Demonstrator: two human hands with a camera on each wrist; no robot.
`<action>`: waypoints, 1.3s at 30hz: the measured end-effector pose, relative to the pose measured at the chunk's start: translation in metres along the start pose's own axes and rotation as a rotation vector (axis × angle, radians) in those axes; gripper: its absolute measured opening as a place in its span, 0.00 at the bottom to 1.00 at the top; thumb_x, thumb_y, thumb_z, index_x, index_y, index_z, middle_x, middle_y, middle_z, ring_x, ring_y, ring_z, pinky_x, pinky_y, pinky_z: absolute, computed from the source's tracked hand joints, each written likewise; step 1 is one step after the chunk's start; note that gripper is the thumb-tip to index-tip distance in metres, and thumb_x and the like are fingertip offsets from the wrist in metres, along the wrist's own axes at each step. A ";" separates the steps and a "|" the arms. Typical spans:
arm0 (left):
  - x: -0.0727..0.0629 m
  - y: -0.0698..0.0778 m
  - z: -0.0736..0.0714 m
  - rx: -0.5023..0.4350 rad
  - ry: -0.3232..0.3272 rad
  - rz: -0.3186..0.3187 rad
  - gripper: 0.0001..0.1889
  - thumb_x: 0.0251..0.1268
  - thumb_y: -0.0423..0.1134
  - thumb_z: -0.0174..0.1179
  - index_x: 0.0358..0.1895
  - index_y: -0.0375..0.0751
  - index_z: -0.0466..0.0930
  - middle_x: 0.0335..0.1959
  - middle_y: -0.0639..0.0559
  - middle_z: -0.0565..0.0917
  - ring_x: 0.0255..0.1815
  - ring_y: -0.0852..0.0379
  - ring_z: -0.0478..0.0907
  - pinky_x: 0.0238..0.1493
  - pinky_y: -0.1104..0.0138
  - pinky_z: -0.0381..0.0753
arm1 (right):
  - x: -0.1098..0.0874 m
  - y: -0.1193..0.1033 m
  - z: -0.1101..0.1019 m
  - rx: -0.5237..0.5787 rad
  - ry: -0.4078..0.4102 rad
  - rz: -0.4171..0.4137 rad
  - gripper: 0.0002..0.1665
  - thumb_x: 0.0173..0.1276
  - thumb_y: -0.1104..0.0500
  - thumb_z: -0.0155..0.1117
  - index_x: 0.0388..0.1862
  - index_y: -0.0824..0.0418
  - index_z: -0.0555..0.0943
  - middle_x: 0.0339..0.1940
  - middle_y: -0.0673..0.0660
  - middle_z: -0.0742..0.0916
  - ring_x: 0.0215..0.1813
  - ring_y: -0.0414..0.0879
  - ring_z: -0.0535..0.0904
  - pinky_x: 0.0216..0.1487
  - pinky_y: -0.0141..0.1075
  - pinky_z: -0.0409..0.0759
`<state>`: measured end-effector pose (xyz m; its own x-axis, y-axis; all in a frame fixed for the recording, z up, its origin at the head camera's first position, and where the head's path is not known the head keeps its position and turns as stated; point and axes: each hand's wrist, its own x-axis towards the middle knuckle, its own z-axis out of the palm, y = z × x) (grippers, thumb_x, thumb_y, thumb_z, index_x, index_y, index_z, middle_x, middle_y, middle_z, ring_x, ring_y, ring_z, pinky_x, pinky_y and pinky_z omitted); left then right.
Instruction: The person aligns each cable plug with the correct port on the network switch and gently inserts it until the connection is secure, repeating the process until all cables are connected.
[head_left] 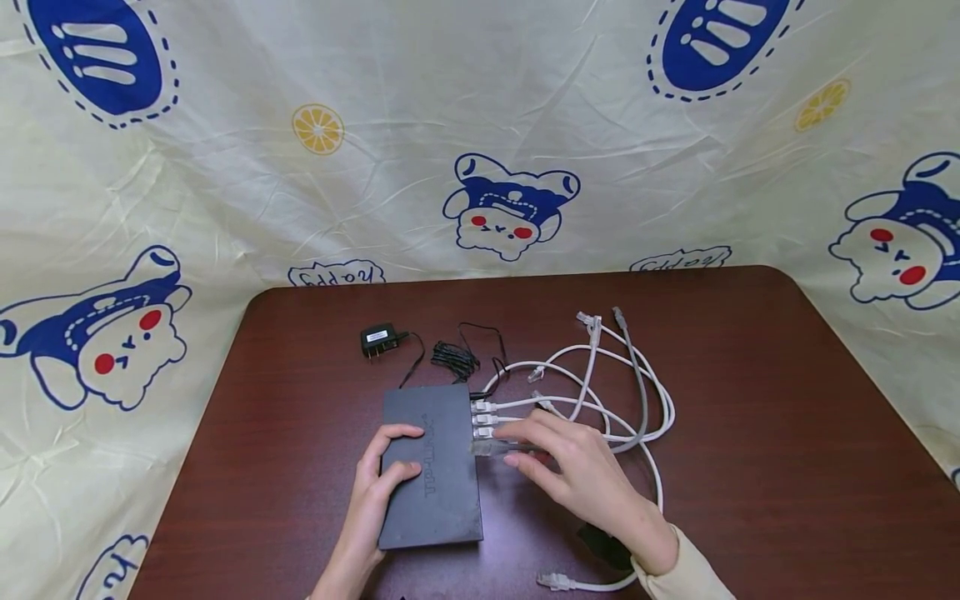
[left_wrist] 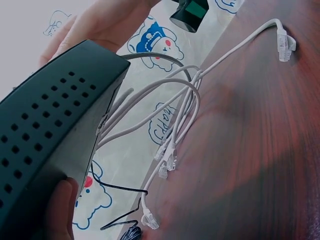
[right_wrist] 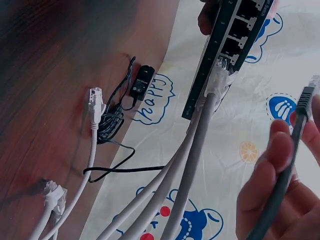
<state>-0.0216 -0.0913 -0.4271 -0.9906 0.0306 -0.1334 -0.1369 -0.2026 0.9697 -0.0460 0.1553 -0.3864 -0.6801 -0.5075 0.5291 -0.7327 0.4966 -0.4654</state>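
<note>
My left hand (head_left: 375, 492) grips the dark grey network switch (head_left: 431, 517) by its left side, fingertips curled over its top face. Its port side faces right, with white network cables (head_left: 525, 402) plugged in one beside another. My right hand (head_left: 573, 462) pinches a grey network cable (right_wrist: 287, 175) close behind its clear plug (head_left: 491, 448), which overlaps the switch's edge in the head view. Uncovered ports (right_wrist: 239, 27) show beside the plugged ones in the right wrist view. The vented side (left_wrist: 47, 115) of the switch fills the left of the left wrist view.
A black power adapter (head_left: 379, 339) and its bundled cord (head_left: 454, 358) lie behind the switch. Loose white cables (head_left: 667, 408) loop across the table to the right, with plugs at the back. One loose white plug (head_left: 555, 582) lies near the front. A printed cloth (head_left: 405, 192) hangs behind the table.
</note>
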 end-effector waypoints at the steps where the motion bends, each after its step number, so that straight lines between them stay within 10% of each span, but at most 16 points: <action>1: 0.000 0.000 0.000 0.002 0.001 0.001 0.20 0.54 0.26 0.53 0.53 0.39 0.74 0.53 0.41 0.69 0.46 0.45 0.68 0.39 0.59 0.73 | 0.000 0.000 0.000 -0.014 0.002 -0.002 0.11 0.69 0.51 0.60 0.49 0.49 0.82 0.35 0.42 0.80 0.27 0.31 0.71 0.28 0.24 0.68; 7: 0.000 0.000 0.000 0.012 0.011 0.000 0.20 0.53 0.26 0.53 0.52 0.39 0.75 0.54 0.42 0.69 0.48 0.45 0.67 0.42 0.58 0.71 | 0.002 -0.001 0.000 -0.037 0.009 -0.006 0.19 0.74 0.43 0.48 0.47 0.48 0.83 0.32 0.40 0.77 0.24 0.29 0.66 0.25 0.22 0.63; 23: 0.000 -0.002 -0.001 0.002 0.015 -0.008 0.20 0.54 0.27 0.53 0.52 0.39 0.75 0.54 0.42 0.69 0.47 0.45 0.68 0.41 0.57 0.72 | 0.005 -0.002 -0.007 0.050 0.127 -0.047 0.12 0.71 0.52 0.58 0.37 0.58 0.83 0.35 0.50 0.86 0.26 0.34 0.73 0.25 0.22 0.67; 30: 0.000 -0.001 -0.002 -0.001 0.024 -0.008 0.20 0.54 0.26 0.53 0.53 0.39 0.74 0.54 0.43 0.69 0.49 0.45 0.66 0.44 0.57 0.70 | 0.005 0.001 -0.007 0.057 0.201 -0.060 0.13 0.49 0.71 0.71 0.33 0.58 0.84 0.33 0.50 0.86 0.35 0.42 0.83 0.36 0.29 0.76; 39: 0.000 0.002 -0.002 -0.022 0.012 -0.005 0.20 0.55 0.26 0.52 0.53 0.39 0.74 0.52 0.41 0.69 0.45 0.45 0.69 0.38 0.58 0.73 | 0.002 0.003 0.000 0.047 0.247 0.005 0.16 0.44 0.74 0.73 0.29 0.56 0.83 0.31 0.48 0.85 0.35 0.41 0.82 0.37 0.30 0.76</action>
<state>-0.0220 -0.0939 -0.4254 -0.9899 0.0204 -0.1404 -0.1414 -0.2239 0.9643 -0.0492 0.1558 -0.3870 -0.6607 -0.3152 0.6813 -0.7337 0.4627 -0.4976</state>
